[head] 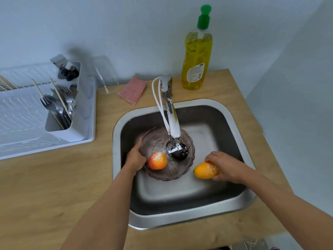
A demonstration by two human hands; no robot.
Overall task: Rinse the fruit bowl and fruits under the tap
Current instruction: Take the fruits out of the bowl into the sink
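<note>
Roughly mid-rinse I'd say; the steel sink (232, 112) in the wooden bench (54, 177) holds the smoky translucent scalloped bowl (187, 170) under the running chrome tap (173, 127), left hand (134, 158) clamped on its rim; red-orange apple (157, 160) and dark plum (181, 153) sit inside, wet; right hand (228, 166) is wrapped round the orange-yellow mango-like fruit (205, 170) just beside the bowl, looks like it's next.

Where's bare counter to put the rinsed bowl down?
Bare wood lies in front of the dish rack, left of the sink. A narrow strip runs along the sink's right rim. Behind the sink it is crowded: sponge, tap, soap bottle.
</note>
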